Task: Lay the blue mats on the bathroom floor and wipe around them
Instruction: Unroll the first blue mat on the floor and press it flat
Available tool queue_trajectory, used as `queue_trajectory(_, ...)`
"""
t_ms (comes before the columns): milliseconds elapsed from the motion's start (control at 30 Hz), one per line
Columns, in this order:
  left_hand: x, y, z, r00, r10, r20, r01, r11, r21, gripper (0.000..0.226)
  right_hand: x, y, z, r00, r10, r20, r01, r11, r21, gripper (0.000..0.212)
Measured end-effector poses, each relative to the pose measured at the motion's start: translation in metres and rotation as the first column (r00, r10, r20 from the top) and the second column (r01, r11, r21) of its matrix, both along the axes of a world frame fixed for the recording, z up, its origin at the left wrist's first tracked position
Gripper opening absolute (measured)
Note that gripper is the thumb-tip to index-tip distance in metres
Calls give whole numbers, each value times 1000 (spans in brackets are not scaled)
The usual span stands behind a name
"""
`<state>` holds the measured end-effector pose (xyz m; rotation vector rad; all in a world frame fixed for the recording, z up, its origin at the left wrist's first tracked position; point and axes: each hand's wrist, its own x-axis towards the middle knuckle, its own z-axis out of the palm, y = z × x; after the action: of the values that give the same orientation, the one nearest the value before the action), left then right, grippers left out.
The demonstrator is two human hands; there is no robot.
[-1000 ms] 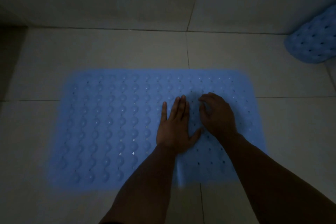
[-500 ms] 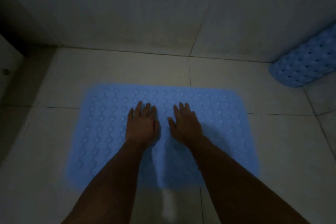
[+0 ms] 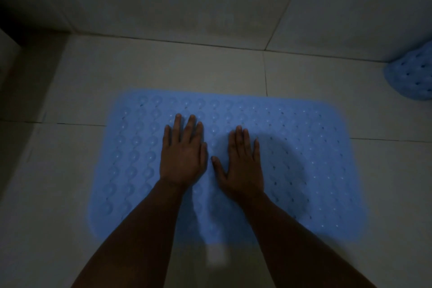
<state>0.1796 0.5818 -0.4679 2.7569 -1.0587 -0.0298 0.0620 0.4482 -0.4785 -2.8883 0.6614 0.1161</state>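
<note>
A blue bumpy mat [image 3: 311, 170] with small holes lies flat on the pale tiled floor, in the middle of the head view. My left hand [image 3: 183, 154] rests palm down on the mat's centre-left, fingers spread. Just to its right, my right hand [image 3: 240, 166] also presses flat on the mat, thumb out. Neither hand holds anything. A second blue mat [image 3: 413, 77] lies bunched against the wall at the far right edge, partly cut off by the frame.
The tiled wall [image 3: 187, 2] rises just beyond the mat. A dark recess or step [image 3: 21, 72] sits at the left. Bare floor tiles [image 3: 163, 68] lie between mat and wall and on both sides. The light is dim.
Both hands went from the mat's right-centre to its middle and now lie flat side by side, the right hand's curled fingers straightened. The view pulled back and tilted.
</note>
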Motion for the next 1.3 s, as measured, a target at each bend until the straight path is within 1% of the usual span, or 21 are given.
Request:
queue_trajectory(133, 8, 5, 6, 1000, -17, -9, 18, 1000, 17, 61, 2, 0, 0, 1000, -3, -31, 5, 999, 37, 92)
queue_trajectory(233, 8, 11, 23, 1000, -16, -9, 16, 999, 28, 64, 5, -3, 10, 989, 23, -146, -8, 994, 106, 94)
queue_trajectory(333, 4, 13, 44, 1000, -14, -4, 14, 999, 52, 66, 26, -21, 44, 948, 68, -310, 20, 962, 271, 84)
queue_trajectory(367, 1, 10, 49, 1000, -12, -16, 13, 999, 50, 66, 36, -29, 62, 933, 73, -354, 42, 951, 307, 77)
queue_trajectory(400, -3, 7, 53, 999, -14, -39, 15, 999, 43, 66, 43, -35, 81, 925, 70, -373, 52, 949, 310, 71)
queue_trajectory(433, -7, 2, 54, 998, -18, -63, 21, 999, 39, 66, 46, -41, 98, 932, 56, -358, 52, 957, 285, 65)
queue_trajectory(500, -14, -10, 44, 991, -42, -129, 47, 998, 38, 69, 50, -50, 117, 965, 4, -263, 66, 964, 257, 56)
queue_trajectory(567, -21, -17, 20, 978, -72, -195, 91, 992, 88, 75, 48, -53, 116, 983, -42, -176, 89, 959, 269, 54)
queue_trajectory(667, -30, -16, -9, 989, -87, -118, 102, 987, 125, 82, 46, -53, 91, 996, -17, -85, 39, 966, 255, 56)
queue_trajectory(767, -33, -15, -15, 995, -93, -42, 97, 990, 102, 81, 43, -51, 67, 996, 7, -91, 15, 972, 233, 60)
queue_trajectory(833, -34, -15, -13, 994, -97, -51, 101, 991, 91, 81, 39, -47, 55, 994, 10, -108, 15, 974, 228, 61)
queue_trajectory(967, -36, -12, -13, 994, -88, -69, 93, 992, 86, 79, 31, -39, 45, 1000, -20, -15, 23, 970, 243, 61)
queue_trajectory(1067, -34, -12, -13, 993, -95, -73, 101, 992, 78, 78, 23, -41, 44, 999, -6, 39, -4, 970, 244, 64)
queue_trajectory(1133, -33, -12, -13, 990, -95, -100, 103, 992, 75, 79, 18, -42, 46, 1000, -6, 25, 0, 970, 243, 67)
queue_trajectory(1200, -35, -12, -11, 986, -89, -140, 104, 989, 105, 81, 14, -43, 52, 1000, -9, -16, 13, 971, 238, 63)
queue_trajectory(1300, -25, -18, -1, 961, -68, -268, 104, 987, 123, 81, 21, -45, 75, 998, -23, -61, 36, 975, 221, 55)
